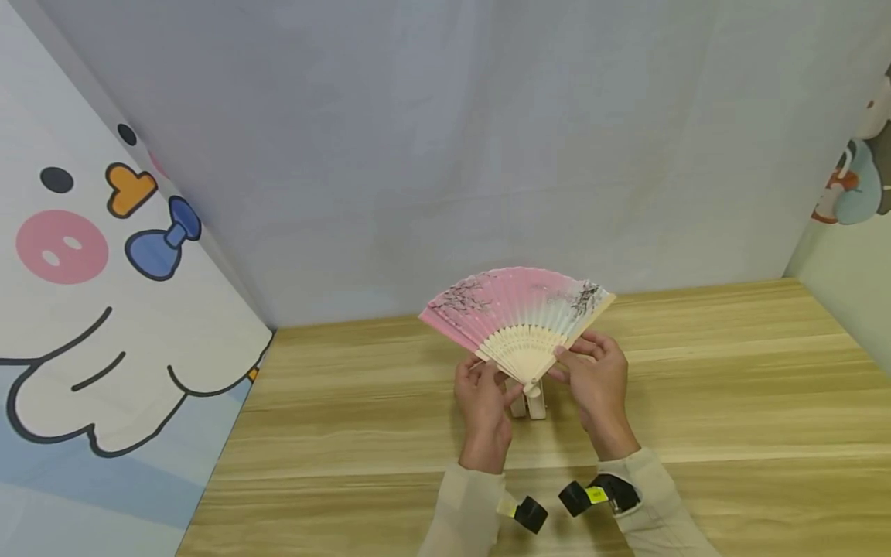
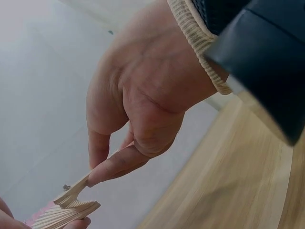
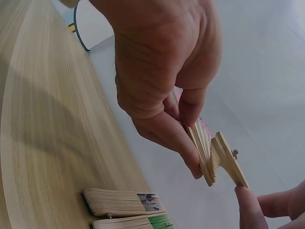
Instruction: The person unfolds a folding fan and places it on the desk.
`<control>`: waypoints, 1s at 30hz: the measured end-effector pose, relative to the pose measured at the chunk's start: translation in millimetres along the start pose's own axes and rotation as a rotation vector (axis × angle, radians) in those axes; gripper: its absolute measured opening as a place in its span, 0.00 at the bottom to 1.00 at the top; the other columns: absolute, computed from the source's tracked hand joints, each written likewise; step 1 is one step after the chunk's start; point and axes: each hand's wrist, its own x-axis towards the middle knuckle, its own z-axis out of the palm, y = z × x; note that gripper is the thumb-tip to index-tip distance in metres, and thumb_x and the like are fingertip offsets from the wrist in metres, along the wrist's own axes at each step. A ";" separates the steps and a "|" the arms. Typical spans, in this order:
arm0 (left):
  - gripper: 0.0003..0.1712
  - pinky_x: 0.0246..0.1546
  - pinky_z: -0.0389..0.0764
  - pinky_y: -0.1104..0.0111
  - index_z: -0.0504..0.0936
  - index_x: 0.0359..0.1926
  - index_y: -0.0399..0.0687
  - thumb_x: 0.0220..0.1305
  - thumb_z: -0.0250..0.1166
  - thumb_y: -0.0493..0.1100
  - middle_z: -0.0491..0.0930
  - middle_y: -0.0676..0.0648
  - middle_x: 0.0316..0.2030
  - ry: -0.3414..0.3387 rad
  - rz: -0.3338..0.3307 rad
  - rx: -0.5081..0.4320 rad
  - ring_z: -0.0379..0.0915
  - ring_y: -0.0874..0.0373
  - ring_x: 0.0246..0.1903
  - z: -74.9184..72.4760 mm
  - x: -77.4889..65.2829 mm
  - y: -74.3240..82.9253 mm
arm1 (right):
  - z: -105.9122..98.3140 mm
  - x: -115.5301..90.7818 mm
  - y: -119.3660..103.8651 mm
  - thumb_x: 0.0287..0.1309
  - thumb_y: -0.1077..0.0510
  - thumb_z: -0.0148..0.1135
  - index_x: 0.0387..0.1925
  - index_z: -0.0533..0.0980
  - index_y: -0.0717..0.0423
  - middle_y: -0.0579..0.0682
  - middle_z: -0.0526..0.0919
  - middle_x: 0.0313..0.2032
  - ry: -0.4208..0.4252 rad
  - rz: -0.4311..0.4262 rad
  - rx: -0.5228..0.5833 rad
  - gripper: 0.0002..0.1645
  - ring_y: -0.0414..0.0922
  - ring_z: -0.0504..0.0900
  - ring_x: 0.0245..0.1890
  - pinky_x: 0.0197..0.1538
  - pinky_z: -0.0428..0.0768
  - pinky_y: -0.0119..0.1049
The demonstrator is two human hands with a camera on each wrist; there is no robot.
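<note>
A pink folding fan [image 1: 518, 309] is spread wide above the table, its leaf fading to pale green and white at the right, with dark blossom branches printed on it. Pale pierced ribs gather at a pivot that points toward the person. My left hand [image 1: 483, 402] pinches the left outer rib between thumb and fingers. At the other side my right hand [image 1: 600, 383] grips the right edge of the ribs. In the right wrist view the rib ends [image 3: 202, 152] stand in a stepped stack, with a small metal pin near the left fingertips.
Below the spread fan, two folded fans lie side by side on the wooden table [image 1: 334, 433], one with a dark patterned leaf [image 3: 150, 202], the other with a green leaf [image 3: 161, 221]. A grey cloth [image 1: 445, 155] hangs behind, and a cartoon-printed panel [image 1: 90, 309] stands at left.
</note>
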 end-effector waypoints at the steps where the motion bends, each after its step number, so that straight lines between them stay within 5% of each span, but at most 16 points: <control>1: 0.14 0.27 0.86 0.75 0.70 0.61 0.33 0.79 0.52 0.31 0.75 0.40 0.48 0.006 0.001 -0.008 0.79 0.55 0.41 0.5 0.0 -0.1 | 0.3 0.1 0.2 0.68 0.74 0.62 0.69 0.63 0.71 0.55 0.72 0.46 0.005 -0.003 0.006 0.32 0.38 0.79 0.34 0.36 0.89 0.30; 30: 0.12 0.32 0.89 0.67 0.70 0.56 0.32 0.74 0.52 0.27 0.74 0.40 0.44 0.116 0.070 -0.134 0.79 0.54 0.38 7.6 -0.4 -4.1 | 3.4 -0.1 3.5 0.66 0.77 0.63 0.58 0.60 0.62 0.55 0.70 0.43 0.061 -0.013 0.145 0.27 0.39 0.80 0.34 0.36 0.89 0.30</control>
